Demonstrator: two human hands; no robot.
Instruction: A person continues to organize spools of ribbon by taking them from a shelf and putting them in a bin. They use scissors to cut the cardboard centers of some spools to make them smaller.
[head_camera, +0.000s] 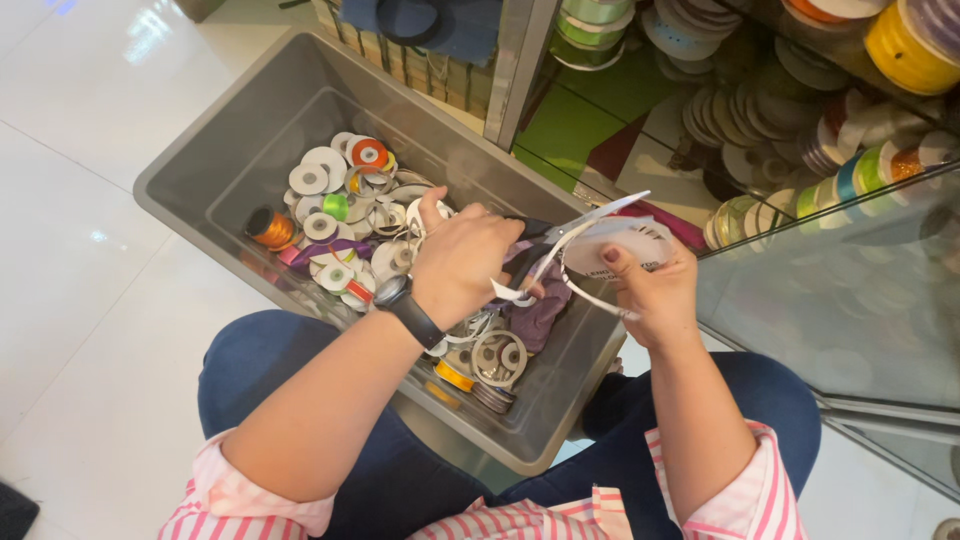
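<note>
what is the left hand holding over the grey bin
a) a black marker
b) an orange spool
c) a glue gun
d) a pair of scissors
d: the left hand grips a pair of silver-bladed scissors, open at a white ribbon strip from the flat white cardboard spool that the right hand holds above the grey plastic bin.
</note>
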